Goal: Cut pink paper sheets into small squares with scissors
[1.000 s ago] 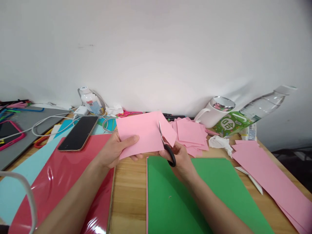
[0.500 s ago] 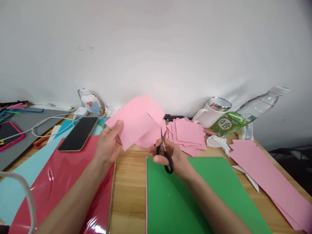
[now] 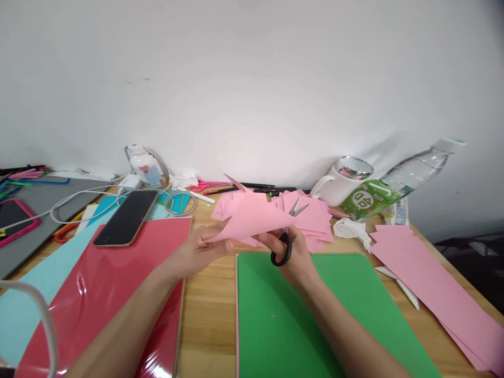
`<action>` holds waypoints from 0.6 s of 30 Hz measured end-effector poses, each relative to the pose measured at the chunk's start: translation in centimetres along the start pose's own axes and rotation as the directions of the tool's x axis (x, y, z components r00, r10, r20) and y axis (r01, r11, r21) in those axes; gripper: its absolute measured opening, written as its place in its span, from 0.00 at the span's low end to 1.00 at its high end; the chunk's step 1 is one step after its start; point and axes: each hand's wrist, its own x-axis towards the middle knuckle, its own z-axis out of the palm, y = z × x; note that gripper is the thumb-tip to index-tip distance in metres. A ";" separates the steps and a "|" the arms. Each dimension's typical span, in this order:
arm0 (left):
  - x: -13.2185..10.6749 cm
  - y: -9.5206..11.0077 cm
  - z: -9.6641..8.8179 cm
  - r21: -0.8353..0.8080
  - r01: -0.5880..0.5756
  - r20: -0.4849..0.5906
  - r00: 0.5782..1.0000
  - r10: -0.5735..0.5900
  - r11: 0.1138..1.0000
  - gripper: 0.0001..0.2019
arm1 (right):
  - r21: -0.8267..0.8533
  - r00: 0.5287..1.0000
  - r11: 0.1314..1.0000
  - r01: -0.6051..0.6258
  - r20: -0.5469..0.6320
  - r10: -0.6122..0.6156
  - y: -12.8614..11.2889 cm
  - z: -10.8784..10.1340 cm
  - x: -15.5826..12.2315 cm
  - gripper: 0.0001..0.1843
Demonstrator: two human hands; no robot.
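Observation:
A curved pink sheet of paper (image 3: 252, 218) hangs over the table, and its left edge is pinched in my left hand (image 3: 202, 249). Black-handled scissors (image 3: 284, 247) sit in my right hand (image 3: 291, 257), with the fingers through the loops and the blades slightly apart, pointing up and right beside the sheet. The right fingertips lie at or behind the sheet's lower right edge; whether they grip it is hidden. Behind the sheet lie two piles of cut pink paper pieces (image 3: 307, 212).
Green card sheets (image 3: 315, 315) lie in front, a red wrapped pack (image 3: 118, 294) at left with a phone (image 3: 126, 218) on it. Long pink strips (image 3: 437, 294) rest at right. A white mug (image 3: 340, 181), a tilted bottle (image 3: 421, 165) and pink scissors (image 3: 207, 185) stand or lie by the wall.
The sheet has been lowered and turned, its flat face now curled edge-on. My left hand moved right and down; my right hand with the scissors shifted slightly right, blades now leaning right.

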 end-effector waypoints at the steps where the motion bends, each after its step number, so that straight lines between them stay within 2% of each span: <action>1: 0.1 0.0 0.1 0.063 -0.052 0.083 0.995 0.047 0.997 0.10 | -0.006 1.000 1.000 0.008 -0.001 -0.008 0.2 0.0 0.0 0.14; 3: 0.2 0.0 0.2 0.131 -0.139 0.193 0.975 0.113 0.982 0.13 | -0.012 1.000 1.000 0.021 -0.016 -0.022 0.6 -0.2 0.1 0.14; 5: 0.2 -0.1 0.3 0.159 -0.164 0.262 0.958 0.119 0.974 0.16 | -0.008 0.999 1.000 0.029 -0.013 -0.029 0.9 -0.4 0.1 0.15; 7: 0.2 -0.2 0.1 0.151 -0.142 0.291 0.952 0.093 0.978 0.23 | -0.003 0.999 1.000 0.025 0.032 -0.025 0.9 -0.6 0.0 0.17; 9: 0.2 -0.3 -0.2 0.093 -0.103 0.270 0.960 0.074 0.990 0.29 | -0.020 0.995 1.000 0.002 0.101 0.000 0.5 -0.6 -0.1 0.16; 10: 0.2 -0.3 -0.5 0.056 -0.079 0.235 0.970 0.064 0.995 0.29 | -0.033 0.990 0.999 -0.014 0.141 0.019 0.2 -0.6 -0.2 0.15; 12: 0.4 -0.3 -0.8 -0.016 -0.005 0.128 0.992 0.007 1.000 0.20 | -0.069 0.966 0.996 -0.059 0.247 0.074 -0.5 -0.6 -0.3 0.12; 14: 0.8 -0.2 -1.2 -0.138 0.098 -0.030 0.994 -0.103 0.986 0.10 | -0.130 0.916 0.985 -0.113 0.370 0.154 -1.1 -0.7 -0.4 0.12; 16: 1.2 0.0 -1.5 -0.302 0.161 -0.199 0.953 -0.228 0.940 0.07 | -0.214 0.863 0.965 -0.149 0.448 0.232 -1.5 -0.8 -0.2 0.13; 18: 1.5 0.4 -1.8 -0.424 0.163 -0.308 0.899 -0.311 0.891 0.08 | -0.282 0.846 0.946 -0.162 0.453 0.280 -1.8 -1.1 0.0 0.16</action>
